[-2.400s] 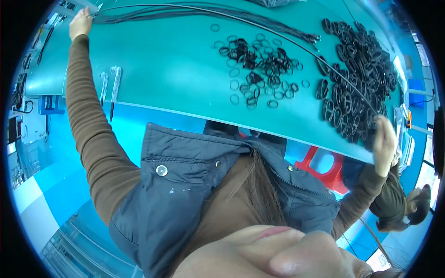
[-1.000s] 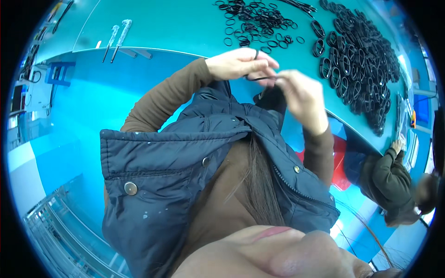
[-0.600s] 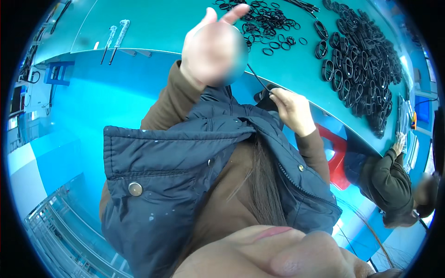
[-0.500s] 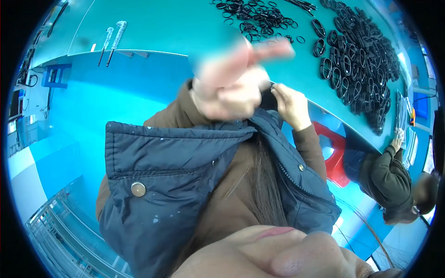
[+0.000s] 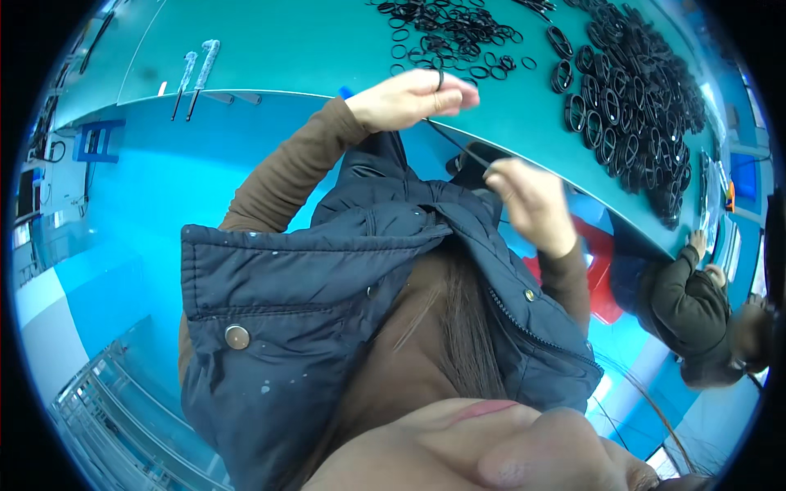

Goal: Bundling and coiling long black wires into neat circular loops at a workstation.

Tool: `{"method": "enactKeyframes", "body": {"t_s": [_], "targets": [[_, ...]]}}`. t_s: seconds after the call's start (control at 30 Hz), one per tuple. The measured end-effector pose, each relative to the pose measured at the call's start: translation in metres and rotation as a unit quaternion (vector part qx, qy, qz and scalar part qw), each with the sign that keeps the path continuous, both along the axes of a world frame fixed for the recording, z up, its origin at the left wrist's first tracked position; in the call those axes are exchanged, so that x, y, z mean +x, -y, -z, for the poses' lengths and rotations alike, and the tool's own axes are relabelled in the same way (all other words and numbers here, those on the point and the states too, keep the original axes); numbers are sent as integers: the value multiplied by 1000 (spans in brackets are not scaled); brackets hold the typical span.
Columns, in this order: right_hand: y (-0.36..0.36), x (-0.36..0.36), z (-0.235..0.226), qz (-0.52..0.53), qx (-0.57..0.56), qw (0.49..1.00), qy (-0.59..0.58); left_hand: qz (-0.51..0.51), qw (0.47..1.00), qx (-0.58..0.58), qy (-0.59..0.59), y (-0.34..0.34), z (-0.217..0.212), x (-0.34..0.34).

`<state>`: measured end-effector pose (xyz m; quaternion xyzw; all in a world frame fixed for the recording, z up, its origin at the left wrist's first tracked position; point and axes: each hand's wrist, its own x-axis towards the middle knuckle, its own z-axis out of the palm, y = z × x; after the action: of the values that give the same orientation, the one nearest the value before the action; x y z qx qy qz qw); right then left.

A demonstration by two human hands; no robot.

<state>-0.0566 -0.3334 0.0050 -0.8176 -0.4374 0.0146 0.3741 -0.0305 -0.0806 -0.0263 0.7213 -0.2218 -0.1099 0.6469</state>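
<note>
A thin black cable (image 5: 458,142) stretches between my two hands, just off the table's near edge. At its upper left end my left hand (image 5: 409,98) is closed, the cable running out from beneath it. A black loop (image 5: 441,79) rings its fingers; whether that is a band or part of the cable I cannot tell. The fingertips are a little blurred. My right hand (image 5: 532,200), lower and to the right, pinches the cable between thumb and fingers. Beyond my left hand, many small black rings (image 5: 458,29) lie loose on the green table (image 5: 303,49).
Coiled black cables (image 5: 630,106) form a large heap on the table's right. Two plastic-wrapped rods (image 5: 196,78) overhang its left edge. A red stool (image 5: 602,270) stands beside my right arm. Another person (image 5: 688,311) works at the far right. A blue stool (image 5: 100,141) is at left.
My left hand has moved up and left, away from my right hand. My right hand has shifted right and down. The cable now shows stretched between them.
</note>
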Motion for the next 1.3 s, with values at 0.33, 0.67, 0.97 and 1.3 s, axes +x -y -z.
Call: {"method": "enactKeyframes", "body": {"t_s": [0.33, 0.67, 0.97, 1.3], "targets": [[-35, 59, 37, 38, 194, 961, -194, 330, 831, -323, -311, 16, 0, -14], [-12, -15, 28, -21, -68, 984, -165, -41, 950, -290, -110, 15, 13, 7], [-23, 63, 5, 25, 102, 990, -95, 144, 961, -104, -209, 25, 8, -20], [-19, -10, 55, 99, 64, 961, -251, 19, 887, -410, -212, 18, 4, 5]]}}
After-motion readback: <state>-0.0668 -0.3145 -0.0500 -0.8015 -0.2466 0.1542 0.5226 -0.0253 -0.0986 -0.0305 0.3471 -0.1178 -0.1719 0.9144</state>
